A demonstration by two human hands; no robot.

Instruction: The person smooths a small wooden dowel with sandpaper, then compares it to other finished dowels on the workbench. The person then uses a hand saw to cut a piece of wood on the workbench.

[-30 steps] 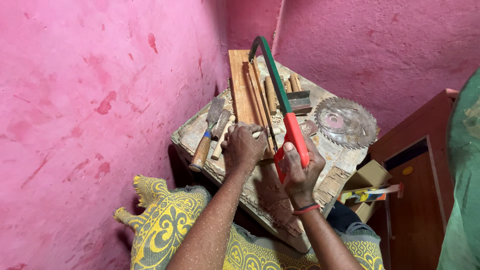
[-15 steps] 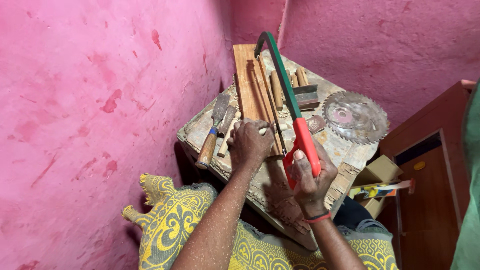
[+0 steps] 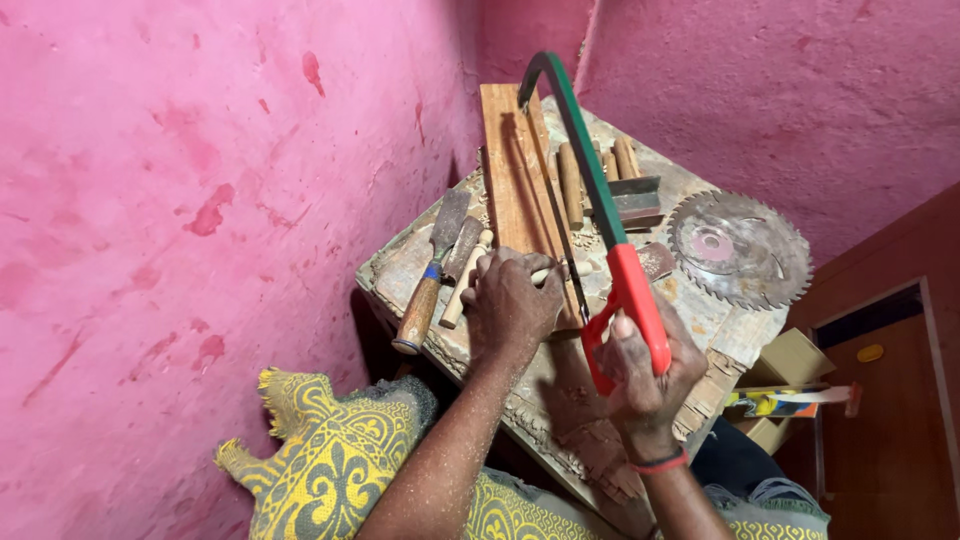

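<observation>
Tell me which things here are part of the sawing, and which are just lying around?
In use: hacksaw in the right hand; thin wooden dowel held by the left hand; wooden board beneath.

Lying about: circular saw blade, chisel, short wooden pegs, metal block.

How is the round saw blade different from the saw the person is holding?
The circular saw blade is a flat, toothed, rusty grey disc, while the hacksaw has a long green frame with a red handle and a thin straight blade. The circular saw blade lies untouched on the workbench; the hacksaw is tilted up, gripped by the right hand. Both are cutting tools.
</observation>
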